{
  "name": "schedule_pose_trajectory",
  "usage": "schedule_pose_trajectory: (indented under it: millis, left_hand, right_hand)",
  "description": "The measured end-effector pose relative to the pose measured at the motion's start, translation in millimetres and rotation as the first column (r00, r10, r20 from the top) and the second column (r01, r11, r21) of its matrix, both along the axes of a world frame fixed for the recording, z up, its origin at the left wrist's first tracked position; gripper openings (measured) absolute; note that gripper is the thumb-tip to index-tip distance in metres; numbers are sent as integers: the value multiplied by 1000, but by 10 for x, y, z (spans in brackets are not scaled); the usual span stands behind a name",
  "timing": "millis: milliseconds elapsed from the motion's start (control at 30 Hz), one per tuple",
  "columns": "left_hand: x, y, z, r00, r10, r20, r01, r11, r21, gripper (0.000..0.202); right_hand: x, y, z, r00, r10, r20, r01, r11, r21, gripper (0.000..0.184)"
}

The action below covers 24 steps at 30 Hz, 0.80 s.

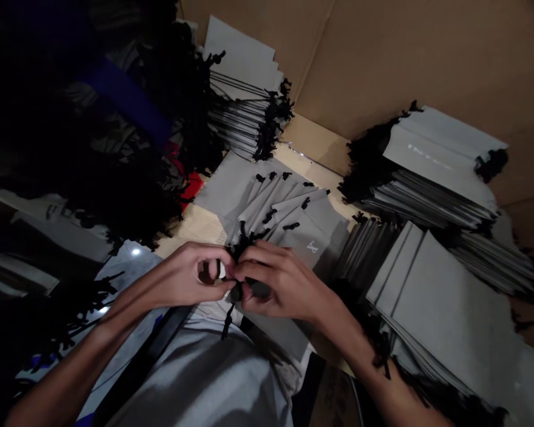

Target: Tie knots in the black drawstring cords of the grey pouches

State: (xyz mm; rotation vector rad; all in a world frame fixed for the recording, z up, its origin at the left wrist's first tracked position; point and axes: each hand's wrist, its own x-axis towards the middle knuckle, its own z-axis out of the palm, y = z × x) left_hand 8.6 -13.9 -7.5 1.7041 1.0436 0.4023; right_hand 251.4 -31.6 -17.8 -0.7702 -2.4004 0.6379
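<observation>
My left hand [191, 276] and my right hand [280, 281] meet over my lap, thumbs and fingertips pinched together. Between them they grip a black drawstring cord [235, 292], partly hidden by the fingers. A knotted cord end [226, 323] dangles below. Under my right hand lies a grey fabric pouch [278, 332], which the cord seems to belong to. Just beyond my fingers, several grey drawstring pouches [289, 207] lie fanned out, black knots at their edges; one shows a small white logo [312, 246].
Stacks of grey pouches with black cords stand at the back [240, 89], at the right rear [440, 154] and at the near right [445, 296]. A dark heap of cords [115, 196] fills the left. Behind rises a cardboard wall [382, 53]. A red item [191, 188] lies left of centre.
</observation>
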Motion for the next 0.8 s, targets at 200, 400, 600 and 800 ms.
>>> schedule_pose_trajectory:
  millis: [200,400,600,800]
  left_hand:
    - [-42,2,-44,994,-42,-99,40,999,-19,8]
    - [-19,-8,-71,985,-97,-141,96,995,-13,7]
    - [33,-48,-71,993,-64,-95,58,996,-63,13]
    - [49,-40,-64,998,-59,8,60,993,-100,15]
  right_hand:
    - [-14,-9,32,993,28,116,-33,999,36,21]
    - [-34,-13,54,990,55,130,-68,993,96,26]
    - [-66,-44,-15,998,22,54,-29,991,133,22]
    - [-179,-139,-150,991,-131,-38,136,974,181,13]
